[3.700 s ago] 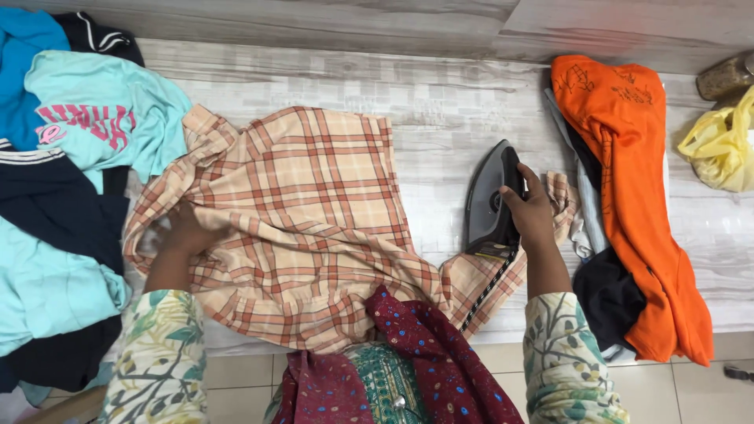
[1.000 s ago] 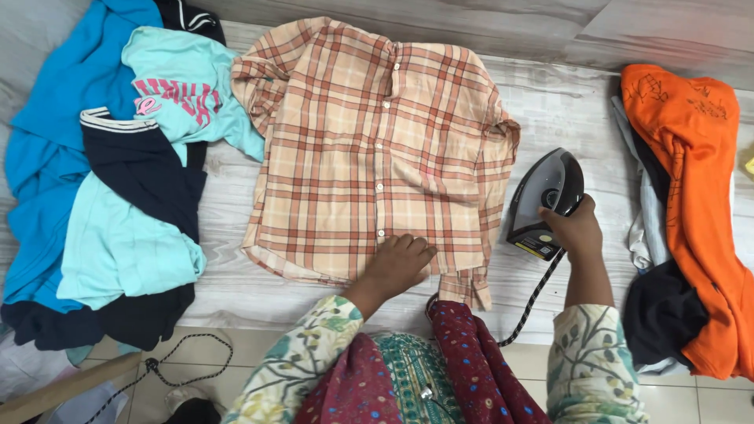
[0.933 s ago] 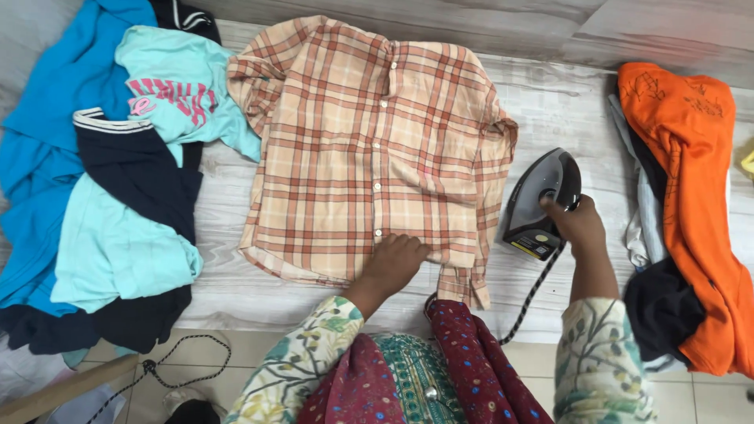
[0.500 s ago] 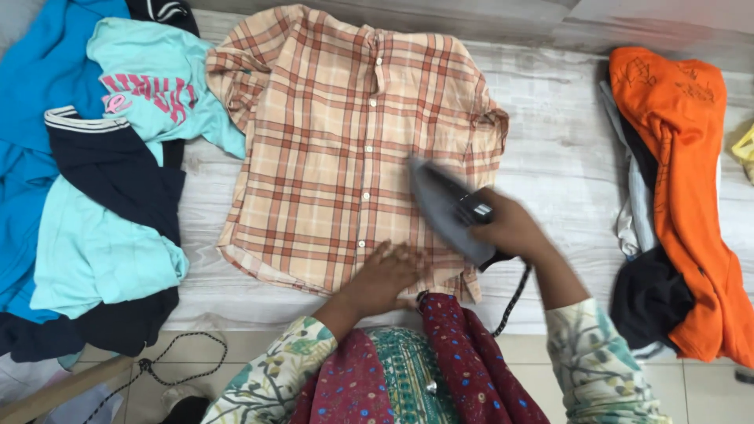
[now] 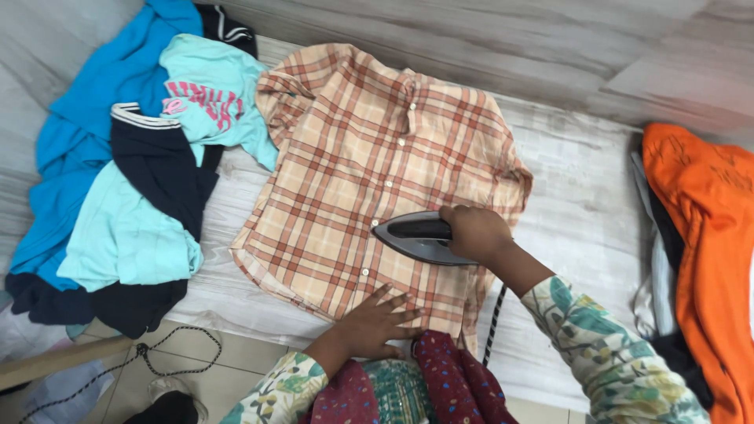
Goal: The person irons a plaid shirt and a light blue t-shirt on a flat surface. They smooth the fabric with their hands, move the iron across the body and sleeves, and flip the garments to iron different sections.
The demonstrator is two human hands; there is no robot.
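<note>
The right hand (image 5: 475, 233) is gripping the iron (image 5: 420, 238), pressing it on the plaid shirt (image 5: 369, 180) spread on the board; the left hand (image 5: 375, 320) is lying flat, fingers spread, pinning the hem. Lingering there risks scorching the cloth.

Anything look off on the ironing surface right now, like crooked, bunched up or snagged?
The plaid shirt lies at a slant, and its sleeve by the turquoise top is bunched. The right hand holds the iron on it; the left hand presses the hem. No visible damage.
</note>
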